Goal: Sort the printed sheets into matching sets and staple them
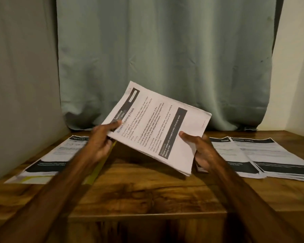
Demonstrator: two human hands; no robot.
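Hanging tilted above the brown wooden tabletop (139, 181), the stack of white printed sheets (154, 123) is pinched thumb-over-edge in the grip of left hand (102, 142) and right hand (198, 151), so loose pages could slide into the paper piles (263, 155) below.

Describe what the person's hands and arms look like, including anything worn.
The left hand and right hand are bare: no gloves, no rings that I can make out. No sleeve, watch or band shows on either arm up to the frame edge. The left is slightly blurred.
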